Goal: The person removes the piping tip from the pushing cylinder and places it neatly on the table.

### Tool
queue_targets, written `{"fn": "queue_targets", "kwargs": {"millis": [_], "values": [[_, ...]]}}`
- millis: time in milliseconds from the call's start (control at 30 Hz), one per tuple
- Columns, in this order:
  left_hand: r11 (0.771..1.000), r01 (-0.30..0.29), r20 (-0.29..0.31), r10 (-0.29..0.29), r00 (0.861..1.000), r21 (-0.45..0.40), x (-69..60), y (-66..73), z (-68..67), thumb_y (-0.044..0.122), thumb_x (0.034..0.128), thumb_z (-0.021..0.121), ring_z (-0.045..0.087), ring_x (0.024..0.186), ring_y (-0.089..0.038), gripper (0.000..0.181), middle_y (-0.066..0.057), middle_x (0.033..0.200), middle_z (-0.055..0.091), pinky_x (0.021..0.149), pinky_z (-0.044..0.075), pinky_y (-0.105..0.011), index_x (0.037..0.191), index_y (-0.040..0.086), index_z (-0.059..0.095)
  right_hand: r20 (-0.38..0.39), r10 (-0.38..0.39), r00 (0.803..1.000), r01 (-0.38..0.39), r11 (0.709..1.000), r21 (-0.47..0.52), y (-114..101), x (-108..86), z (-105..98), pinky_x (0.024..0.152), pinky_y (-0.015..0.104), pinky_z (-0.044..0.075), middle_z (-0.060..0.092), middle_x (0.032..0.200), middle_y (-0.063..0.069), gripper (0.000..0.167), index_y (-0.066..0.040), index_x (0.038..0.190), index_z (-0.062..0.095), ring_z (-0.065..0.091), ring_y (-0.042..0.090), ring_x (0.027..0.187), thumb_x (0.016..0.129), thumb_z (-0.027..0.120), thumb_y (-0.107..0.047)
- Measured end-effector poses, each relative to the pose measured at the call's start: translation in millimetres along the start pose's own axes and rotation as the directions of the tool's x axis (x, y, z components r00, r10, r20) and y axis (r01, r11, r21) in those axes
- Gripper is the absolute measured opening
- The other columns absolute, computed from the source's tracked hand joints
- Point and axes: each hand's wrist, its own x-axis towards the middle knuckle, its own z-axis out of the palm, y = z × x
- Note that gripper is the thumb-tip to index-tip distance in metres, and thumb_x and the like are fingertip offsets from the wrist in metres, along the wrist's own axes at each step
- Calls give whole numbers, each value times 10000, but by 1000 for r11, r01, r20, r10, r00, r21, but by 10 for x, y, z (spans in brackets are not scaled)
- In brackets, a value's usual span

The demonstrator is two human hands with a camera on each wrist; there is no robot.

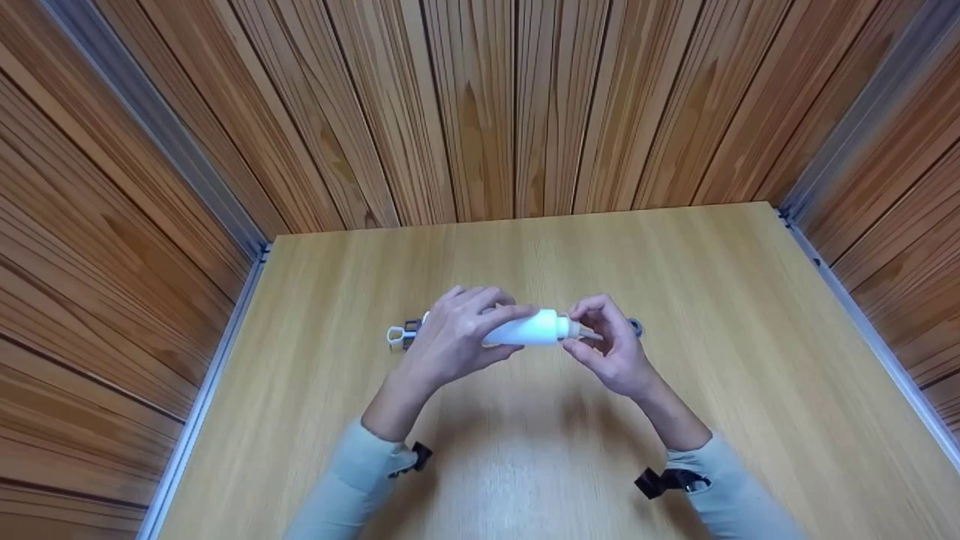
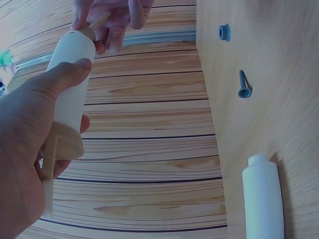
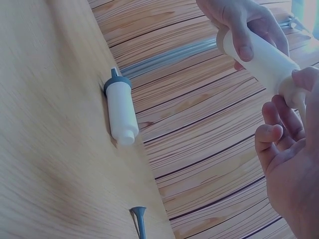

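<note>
A white tube [image 1: 531, 328] with a pale beige fitting at each end is held level above the table. My left hand [image 1: 457, 337] grips its body, thumb along the near side in the left wrist view. At the other end, my right hand [image 1: 611, 349] pinches the beige collar [image 3: 287, 90], from which a thin beige nozzle [image 2: 101, 20] sticks out. A beige piece [image 2: 67, 144] closes off the left end, and a narrow strip runs down from it, partly behind the left hand.
On the wooden table lies a second white tube [image 3: 121, 107] with a blue-grey cap [image 3: 117, 82]. Beyond its bare neck are a blue-grey funnel-shaped nozzle [image 2: 244, 89] and a blue-grey ring [image 2: 225, 33]. Wood-plank walls [image 1: 480, 112] stand around the table.
</note>
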Motion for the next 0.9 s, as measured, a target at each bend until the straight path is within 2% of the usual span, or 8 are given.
{"fn": "queue_targets", "kwargs": {"millis": [233,500,733,900], "values": [[1000,12,9,-12,1000,-8,-5,-4,-7,345,898,980,806,1081,-205,484,-8,1209,821,815,595,-361,1345,260,815,12,-35,999,34,999,18,35,1,-36,1008,251,647,669,1255,-124,349,203,1220,436,724,33,1161,954,660,223],[1000,13,-1,-13,1000,2,-28,-25,13,345,892,985,805,1073,-204,498,-5,1201,816,820,604,-360,1352,267,811,-13,-50,999,50,998,45,55,5,-65,851,212,670,707,1195,-102,323,203,1185,460,737,48,1066,984,708,158],[1000,19,-21,-19,1000,2,-87,-69,51,342,876,997,809,1035,-198,496,-6,1175,815,820,611,-357,1331,259,818,-11,-67,998,68,995,67,59,-7,-97,852,213,670,718,1202,-100,343,230,1187,428,737,21,1074,898,598,309],[999,34,-21,-34,999,-5,-166,-111,85,331,867,1003,811,1023,-210,490,-17,1171,818,805,608,-363,1315,244,823,-9,-56,998,57,994,89,49,-19,-120,833,187,659,734,1202,-115,354,239,1181,399,737,3,1060,869,542,328]]}}
